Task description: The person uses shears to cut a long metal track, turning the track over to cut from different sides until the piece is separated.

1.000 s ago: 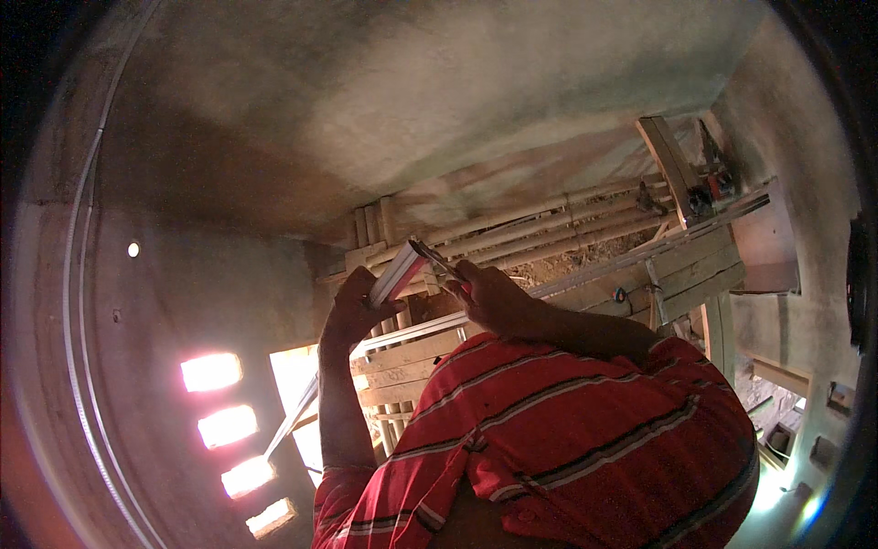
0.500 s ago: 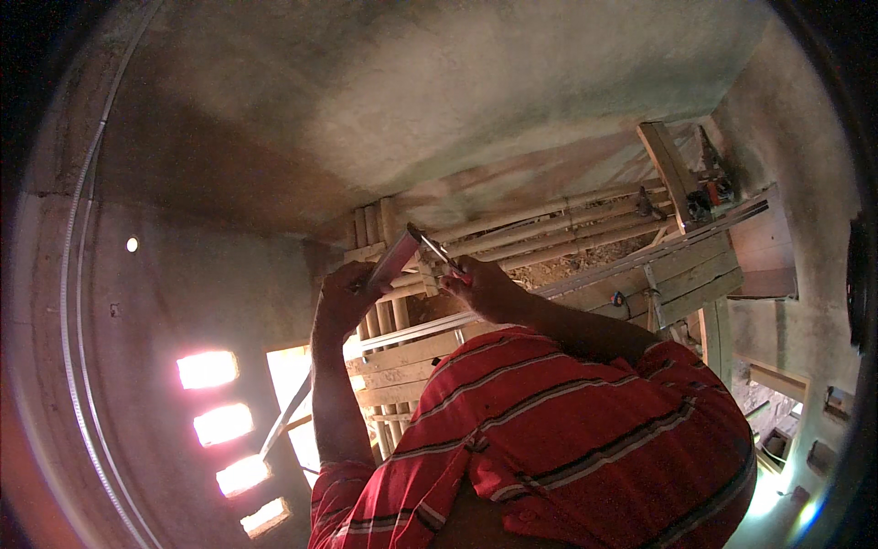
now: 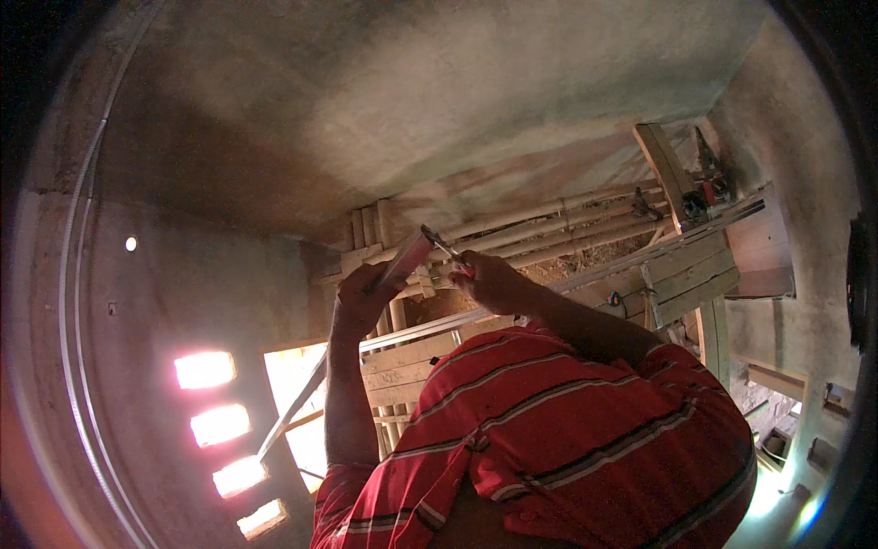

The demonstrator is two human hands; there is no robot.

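Observation:
My left hand (image 3: 362, 291) is closed around a long metal channel (image 3: 405, 260), held at a slant. Its upper end rises past my fingers, and its lower length runs down to the left behind my forearm. My right hand (image 3: 485, 277) grips a red-handled hand tool (image 3: 445, 246) with a slim silver front part. The tool's tip meets the channel's upper end; its exact kind is too small to make out. Both hands are raised in front of my red striped shirt.
Beyond my hands lies a platform of wooden poles (image 3: 549, 236) and planks (image 3: 686, 270). An upright board (image 3: 663, 169) stands at the right, beside a red and black object (image 3: 713, 192). Bright wall openings (image 3: 206, 371) are on the left. Long thin metal strips (image 3: 430, 325) lie along the planks.
Both hands and the channel have shifted slightly to the right. The channel's upper end is a little higher, with the tool still against it.

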